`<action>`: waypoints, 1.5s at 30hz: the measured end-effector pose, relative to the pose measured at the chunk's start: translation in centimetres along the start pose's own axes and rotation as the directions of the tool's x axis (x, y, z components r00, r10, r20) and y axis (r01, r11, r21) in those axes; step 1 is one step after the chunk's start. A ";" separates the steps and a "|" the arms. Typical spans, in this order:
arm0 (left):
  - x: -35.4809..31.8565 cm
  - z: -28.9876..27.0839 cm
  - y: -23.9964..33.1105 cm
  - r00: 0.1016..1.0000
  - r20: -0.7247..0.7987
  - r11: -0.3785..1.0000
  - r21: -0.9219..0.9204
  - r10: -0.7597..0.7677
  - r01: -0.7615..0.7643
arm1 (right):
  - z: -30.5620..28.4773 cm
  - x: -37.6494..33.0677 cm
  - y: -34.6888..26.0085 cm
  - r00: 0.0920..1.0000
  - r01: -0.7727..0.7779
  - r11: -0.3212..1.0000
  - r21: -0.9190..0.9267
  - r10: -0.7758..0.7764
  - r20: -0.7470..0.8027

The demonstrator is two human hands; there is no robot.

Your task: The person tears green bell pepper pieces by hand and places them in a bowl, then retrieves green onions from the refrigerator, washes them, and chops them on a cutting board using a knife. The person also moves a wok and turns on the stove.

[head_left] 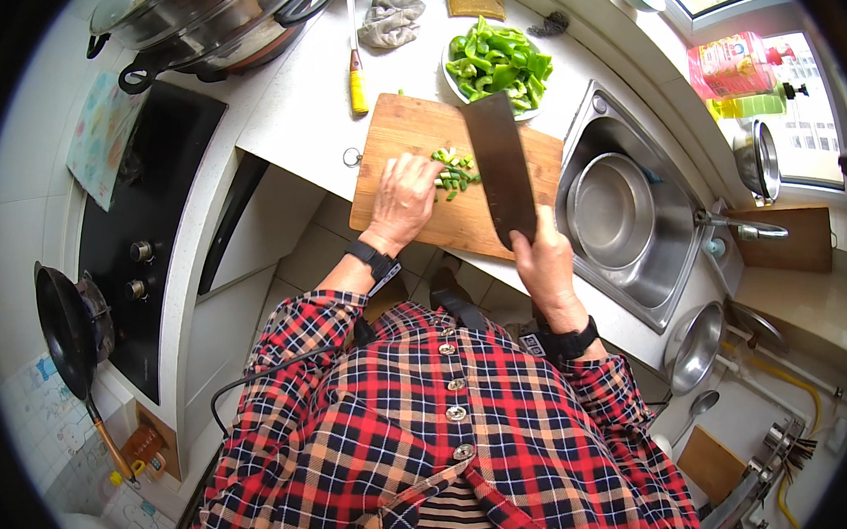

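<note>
A wooden cutting board lies at a slant on the white counter. Cut pieces of green onion are heaped near its middle. On the board's left part, my left hand has its fingers curled and pressed together, the tips on the green onion at the edge of the heap; the palm side is hidden. My right hand grips the handle of a cleaver. The broad dark blade is raised just right of the pieces, pointing away from me. Sliced green peppers fill a white bowl behind the board.
To the right is a steel sink with a metal basin inside. A yellow-handled utensil and a crumpled grey cloth lie behind the board. At left are a large steamer pot, a black cooktop and a wok.
</note>
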State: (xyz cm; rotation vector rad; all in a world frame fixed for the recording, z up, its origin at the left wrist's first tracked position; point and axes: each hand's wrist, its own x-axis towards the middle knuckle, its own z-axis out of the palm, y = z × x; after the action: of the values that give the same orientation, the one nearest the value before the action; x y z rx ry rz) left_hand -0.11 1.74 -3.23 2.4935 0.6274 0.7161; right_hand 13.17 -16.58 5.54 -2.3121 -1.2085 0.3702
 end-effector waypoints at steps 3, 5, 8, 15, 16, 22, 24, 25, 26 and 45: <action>2.0 1.5 0.4 0.995 0.043 0.994 0.061 0.088 -0.090 | -1.3 -0.6 1.0 0.997 -0.063 0.997 0.034 0.064 -0.050; 3.1 2.3 0.6 0.988 0.094 0.987 0.096 0.121 -0.130 | -1.9 -1.1 1.3 0.994 -0.081 0.996 0.046 0.084 -0.073; 4.0 3.4 1.0 0.977 0.150 0.978 0.125 0.149 -0.168 | -2.4 -1.9 1.6 0.991 -0.100 0.993 0.057 0.105 -0.082; 3.8 1.9 0.2 0.997 0.080 0.966 -0.255 -0.021 0.041 | -1.1 -2.9 1.4 0.995 -0.082 0.994 0.068 0.086 -0.052; 3.6 1.5 -0.1 0.995 0.060 0.927 -0.363 -0.075 0.092 | -0.9 -2.9 1.3 0.996 -0.085 0.995 0.053 0.087 -0.038; 0.0 -1.5 -2.5 0.841 0.217 0.615 -0.595 -0.496 0.517 | -0.1 -2.8 0.7 0.991 -0.121 0.990 0.072 0.115 0.074; -1.5 -2.1 -3.1 0.807 0.187 0.666 -0.478 -0.560 0.573 | 0.3 -2.7 0.1 0.989 -0.105 0.991 0.079 0.096 0.110; -2.1 -2.2 -3.2 0.764 0.243 0.658 -0.398 -0.597 0.640 | 0.4 -2.6 -0.2 0.990 -0.074 0.996 0.057 0.067 0.124; -2.5 -2.3 -3.3 0.817 0.199 0.725 -0.382 -0.541 0.573 | 0.6 -2.5 -0.6 0.989 -0.049 0.997 0.054 0.041 0.139; -3.6 -2.6 -1.6 0.952 0.081 0.945 -0.124 -0.294 0.303 | 3.1 -0.7 -4.3 0.920 0.262 0.941 -0.214 -0.177 0.350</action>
State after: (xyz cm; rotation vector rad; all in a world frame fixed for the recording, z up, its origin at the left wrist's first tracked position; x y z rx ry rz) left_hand -4.83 1.85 -3.52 2.2213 0.8804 0.5446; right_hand 8.46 -14.13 5.32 -2.3529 -1.7579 0.5596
